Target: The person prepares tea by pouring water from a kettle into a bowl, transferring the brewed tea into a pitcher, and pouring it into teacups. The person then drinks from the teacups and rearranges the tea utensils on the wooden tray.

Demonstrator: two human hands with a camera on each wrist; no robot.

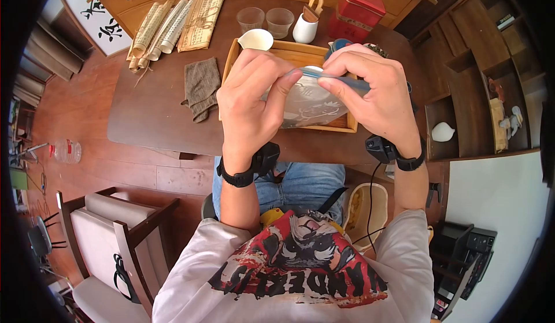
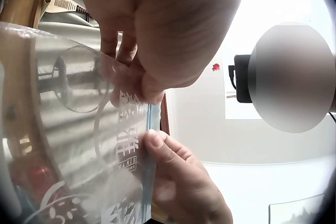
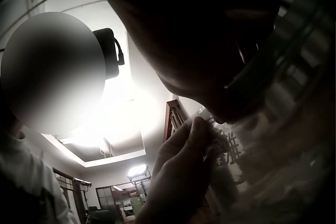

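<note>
A clear plastic bag [image 1: 309,104] with white print and a blue strip along its top edge hangs between both hands above the tray. My left hand [image 1: 251,94] pinches the strip near its left end, and my right hand [image 1: 373,89] pinches it a little to the right, thumb and fingers on the edge. In the left wrist view the see-through bag [image 2: 79,119] shows white lettering beside the blue strip [image 2: 149,166]. The right wrist view is dark; the left hand [image 3: 181,169] holds the bag's edge there. Whether the strip is sealed cannot be told.
Behind the bag lies a wooden tray [image 1: 312,129] with a white pitcher [image 1: 256,39] at its corner. Two glass cups [image 1: 280,22], a white tool holder [image 1: 304,29] and a red tin [image 1: 359,12] stand farther back. A grey cloth [image 1: 202,87] and rolled scrolls [image 1: 153,31] lie to the left.
</note>
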